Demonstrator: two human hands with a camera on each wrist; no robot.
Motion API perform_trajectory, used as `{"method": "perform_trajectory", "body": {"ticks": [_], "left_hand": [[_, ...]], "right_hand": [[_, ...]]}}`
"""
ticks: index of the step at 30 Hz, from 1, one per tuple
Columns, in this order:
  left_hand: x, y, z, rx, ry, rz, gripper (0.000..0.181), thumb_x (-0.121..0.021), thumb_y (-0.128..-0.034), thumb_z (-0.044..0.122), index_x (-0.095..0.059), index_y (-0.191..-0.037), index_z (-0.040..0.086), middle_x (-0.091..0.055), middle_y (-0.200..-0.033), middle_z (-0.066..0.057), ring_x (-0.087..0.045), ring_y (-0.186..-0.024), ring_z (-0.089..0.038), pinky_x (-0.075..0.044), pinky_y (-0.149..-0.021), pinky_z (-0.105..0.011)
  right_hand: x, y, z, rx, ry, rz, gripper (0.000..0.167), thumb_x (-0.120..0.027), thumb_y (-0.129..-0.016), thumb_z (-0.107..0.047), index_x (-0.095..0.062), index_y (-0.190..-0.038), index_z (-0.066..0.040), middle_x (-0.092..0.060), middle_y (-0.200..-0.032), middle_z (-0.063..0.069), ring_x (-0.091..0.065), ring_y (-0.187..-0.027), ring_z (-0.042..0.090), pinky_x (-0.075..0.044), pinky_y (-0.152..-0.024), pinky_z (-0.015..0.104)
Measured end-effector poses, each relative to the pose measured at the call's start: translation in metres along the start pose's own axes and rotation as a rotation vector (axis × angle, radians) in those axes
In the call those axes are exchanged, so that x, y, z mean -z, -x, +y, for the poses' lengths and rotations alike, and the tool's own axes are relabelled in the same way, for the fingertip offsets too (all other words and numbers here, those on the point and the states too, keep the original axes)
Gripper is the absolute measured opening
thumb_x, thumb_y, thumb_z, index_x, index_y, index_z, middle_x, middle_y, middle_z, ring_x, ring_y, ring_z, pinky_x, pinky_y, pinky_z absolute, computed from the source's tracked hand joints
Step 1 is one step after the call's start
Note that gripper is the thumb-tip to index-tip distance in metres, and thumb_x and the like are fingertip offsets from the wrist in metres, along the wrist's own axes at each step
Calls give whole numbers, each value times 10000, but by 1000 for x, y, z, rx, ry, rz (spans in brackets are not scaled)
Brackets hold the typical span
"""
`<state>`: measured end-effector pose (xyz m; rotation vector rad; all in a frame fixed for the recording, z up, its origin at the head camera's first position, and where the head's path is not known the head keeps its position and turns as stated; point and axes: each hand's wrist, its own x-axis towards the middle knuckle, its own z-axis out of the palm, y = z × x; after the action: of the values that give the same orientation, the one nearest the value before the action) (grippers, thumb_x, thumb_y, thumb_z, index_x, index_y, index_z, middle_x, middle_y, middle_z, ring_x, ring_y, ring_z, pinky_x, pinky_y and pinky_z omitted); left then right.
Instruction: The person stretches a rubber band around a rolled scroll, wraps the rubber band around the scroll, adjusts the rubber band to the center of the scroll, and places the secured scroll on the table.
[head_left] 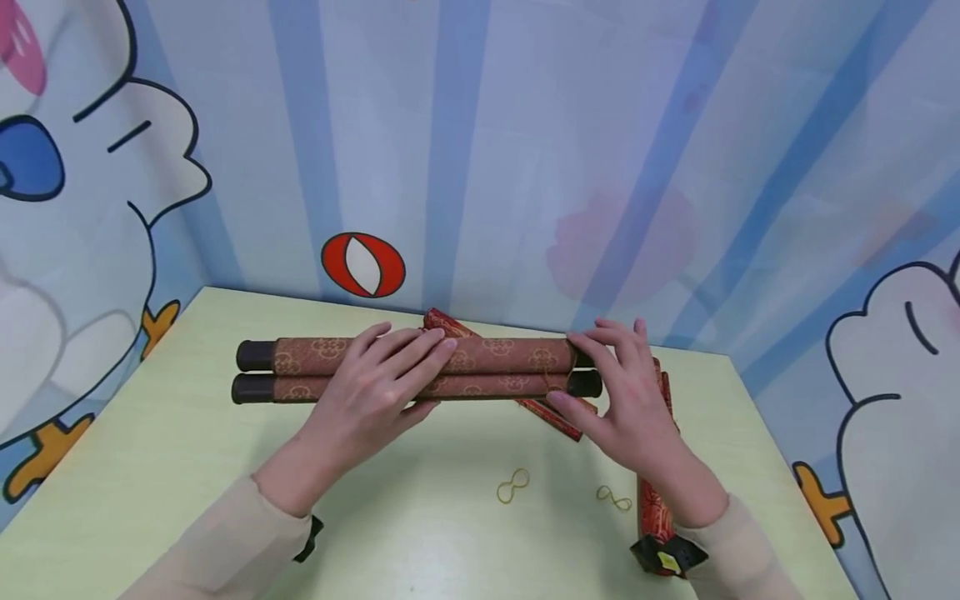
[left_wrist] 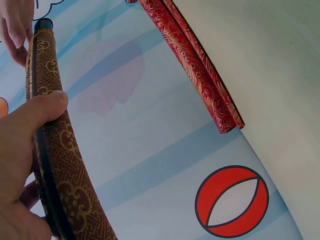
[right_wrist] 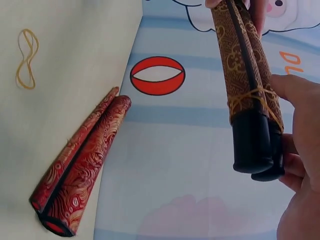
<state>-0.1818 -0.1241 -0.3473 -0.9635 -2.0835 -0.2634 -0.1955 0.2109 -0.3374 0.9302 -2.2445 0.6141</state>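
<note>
A brown brocade scroll (head_left: 510,355), rolled from both ends into two parallel rolls with black end knobs, is held above the table. My left hand (head_left: 371,387) grips its middle; the thumb lies along the brocade in the left wrist view. At the scroll's right end, my right hand (head_left: 633,408) holds it between thumb and fingers, close to the black knobs. A yellowish rubber band (right_wrist: 245,98) is looped round the brocade there, just short of the knobs. The right thumb touches the scroll's side near that band.
Behind the brown scroll lies a red patterned scroll (head_left: 450,322), partly hidden. Another red scroll (head_left: 654,508) lies under my right forearm. Two loose rubber bands, a left one (head_left: 513,486) and a right one (head_left: 614,498), lie twisted on the pale table (head_left: 420,542). A printed backdrop (head_left: 510,167) rises behind.
</note>
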Motion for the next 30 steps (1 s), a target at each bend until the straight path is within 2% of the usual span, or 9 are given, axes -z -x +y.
{"method": "perform_trajectory", "body": {"ticks": [7,11,15,19,26,30], "left_hand": [[1,-2,-1,12,9,-20,837,-1043,-675,223,-686,-1412,48,-723,-1358,-131,-665,-1191,-347,-540,-1008,-602],[2,-2,-2,23,-1,-26,839,-1041,-681,217,-680,-1419,46,-715,-1366,-135,-663,-1188,-350,-540,-1011,-606],[3,-3,-2,24,-14,-15,836,-1041,-680,217,-682,-1414,41,-711,-1370,-140,-666,-1181,-355,-544,-1001,-606],[3,-5,0,14,-31,-10,831,-1037,-688,230,-682,-1415,39,-710,-1374,-144,-668,-1185,-358,-544,-1002,-602],[2,-6,4,-2,-75,-9,825,-1032,-697,267,-685,-1411,41,-712,-1373,-137,-659,-1178,-351,-549,-999,-589],[1,-7,6,0,-84,0,819,-1031,-699,263,-685,-1406,35,-712,-1368,-144,-661,-1172,-355,-551,-996,-593]], "right_hand": [[9,-2,7,88,115,82,589,-528,-1104,-527,-712,-1315,-9,-655,-1244,244,-556,-1287,469,-209,-1261,700],[13,-6,8,110,156,119,558,-538,-1105,-503,-730,-1184,15,-671,-1148,236,-589,-1172,463,-238,-1264,678],[12,-9,7,138,170,119,522,-542,-1108,-478,-727,-1019,2,-659,-1013,194,-602,-1012,431,-281,-1242,685],[9,-11,6,156,180,116,509,-545,-1114,-449,-728,-924,-13,-640,-907,155,-595,-892,403,-330,-1206,695],[5,-13,8,145,194,119,529,-556,-1120,-430,-728,-866,0,-624,-835,146,-579,-848,403,-382,-1155,688],[3,-13,11,125,174,133,332,-699,-1047,-272,-735,-868,5,-637,-829,152,-577,-853,413,-404,-1120,682]]}}
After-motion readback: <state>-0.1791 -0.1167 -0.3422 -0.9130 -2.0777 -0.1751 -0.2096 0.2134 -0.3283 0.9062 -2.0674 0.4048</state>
